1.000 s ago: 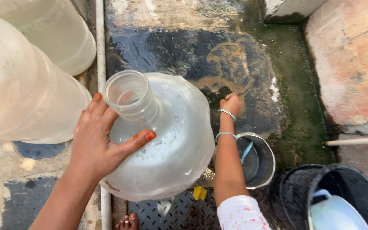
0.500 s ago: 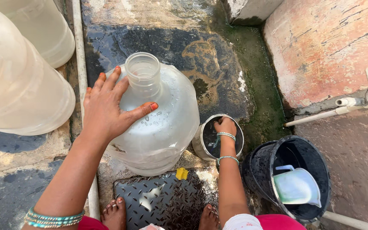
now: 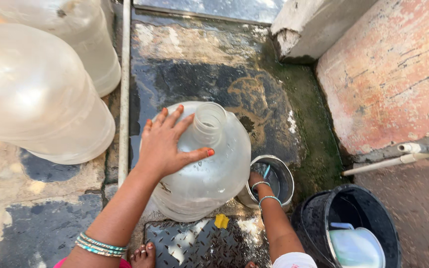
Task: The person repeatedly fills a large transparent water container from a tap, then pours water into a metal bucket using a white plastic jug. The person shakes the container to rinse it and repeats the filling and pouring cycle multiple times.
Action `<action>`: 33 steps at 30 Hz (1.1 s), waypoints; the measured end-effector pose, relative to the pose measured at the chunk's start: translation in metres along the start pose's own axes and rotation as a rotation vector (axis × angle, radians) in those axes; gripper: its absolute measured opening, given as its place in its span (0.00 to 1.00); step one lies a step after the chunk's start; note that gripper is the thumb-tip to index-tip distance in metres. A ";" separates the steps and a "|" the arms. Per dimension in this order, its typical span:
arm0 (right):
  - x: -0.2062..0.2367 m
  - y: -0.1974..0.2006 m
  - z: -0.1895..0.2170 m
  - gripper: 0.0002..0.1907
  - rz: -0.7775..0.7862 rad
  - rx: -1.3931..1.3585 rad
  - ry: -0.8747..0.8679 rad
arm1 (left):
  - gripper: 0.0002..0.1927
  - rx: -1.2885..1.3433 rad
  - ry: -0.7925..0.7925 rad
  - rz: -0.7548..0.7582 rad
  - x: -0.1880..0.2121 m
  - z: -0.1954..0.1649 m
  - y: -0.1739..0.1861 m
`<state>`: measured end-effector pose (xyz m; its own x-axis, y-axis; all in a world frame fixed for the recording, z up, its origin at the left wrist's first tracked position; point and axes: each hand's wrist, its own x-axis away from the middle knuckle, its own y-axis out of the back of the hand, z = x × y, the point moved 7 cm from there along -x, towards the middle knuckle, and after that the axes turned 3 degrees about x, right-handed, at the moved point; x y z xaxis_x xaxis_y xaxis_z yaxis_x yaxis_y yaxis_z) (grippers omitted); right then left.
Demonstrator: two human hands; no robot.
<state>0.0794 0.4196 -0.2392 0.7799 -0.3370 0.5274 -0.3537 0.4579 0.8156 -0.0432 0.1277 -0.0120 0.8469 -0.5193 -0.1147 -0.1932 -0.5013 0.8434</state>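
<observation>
Large clear plastic water jug [image 3: 199, 168]: upright on wet dark ground, open neck on top, seemingly only partly filled. Wall thin and slick; likely to flex and slide; best gripped at neck or shoulder.
Left hand [image 3: 167, 144]: spread flat over the jug's shoulder, thumb below the neck, steadying it.
Right hand [image 3: 255, 179]: reaching into the small steel pot [image 3: 274, 181] just beside the jug; grasp cannot be told.
Black bucket [image 3: 346, 226]: near the pot, holding a pale scoop.
More empty jugs [image 3: 40, 89]: behind the left arm.

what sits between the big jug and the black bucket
In the head view, a small steel pot stands between the jug and the black bucket, touching the jug. The right hand reaches into it.
</observation>
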 end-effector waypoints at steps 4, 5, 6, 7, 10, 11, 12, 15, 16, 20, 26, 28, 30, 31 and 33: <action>0.006 0.002 0.000 0.24 -0.029 0.107 -0.090 | 0.55 -0.001 -0.032 0.025 -0.002 -0.004 -0.006; 0.008 0.006 -0.002 0.25 -0.058 0.178 -0.121 | 0.54 0.008 -0.023 0.020 -0.003 -0.003 -0.007; 0.009 0.011 -0.006 0.27 -0.072 0.213 -0.148 | 0.54 0.016 -0.019 0.020 -0.004 -0.003 -0.009; 0.011 0.017 -0.009 0.28 -0.074 0.238 -0.169 | 0.54 0.025 -0.017 0.021 -0.006 -0.003 -0.011; 0.014 0.047 -0.020 0.32 -0.056 0.270 -0.189 | 0.54 0.035 0.011 0.006 -0.010 -0.001 -0.015; 0.014 0.055 -0.024 0.30 0.035 0.293 -0.187 | 0.54 0.042 0.016 0.000 -0.011 0.000 -0.016; 0.016 0.065 -0.026 0.28 0.126 0.315 -0.184 | 0.54 0.050 0.020 -0.005 -0.012 0.000 -0.018; 0.030 0.140 -0.002 0.26 -0.317 0.024 -0.045 | 0.53 0.071 0.042 -0.030 -0.015 0.001 -0.026; 0.037 0.160 0.015 0.29 -0.450 -0.042 0.042 | 0.52 0.078 0.049 -0.043 -0.016 0.000 -0.029; 0.066 0.168 0.132 0.32 -0.192 -0.882 0.825 | 0.43 0.132 0.039 -0.062 -0.019 0.000 -0.041; 0.101 0.140 0.184 0.31 -0.680 -1.067 0.662 | 0.19 0.955 -0.062 -0.176 -0.023 0.051 -0.004; 0.124 0.159 0.172 0.29 -0.694 -1.072 0.615 | 0.20 1.011 0.155 -0.343 -0.017 0.090 0.010; 0.149 0.205 0.149 0.27 -0.721 -1.384 0.623 | 0.27 0.877 0.360 -0.331 -0.011 0.111 0.009; 0.163 0.234 0.142 0.23 -0.754 -1.447 0.638 | 0.31 0.831 0.465 -0.225 -0.010 0.115 0.001; 0.202 0.293 0.142 0.21 -0.800 -1.442 0.848 | 0.42 0.756 0.575 -0.075 -0.010 0.115 -0.007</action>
<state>0.0598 0.3686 0.1398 0.6981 -0.5565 -0.4505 0.4881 0.8302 -0.2693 -0.1073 0.0568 -0.0768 0.9452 -0.1484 0.2907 -0.2268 -0.9391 0.2582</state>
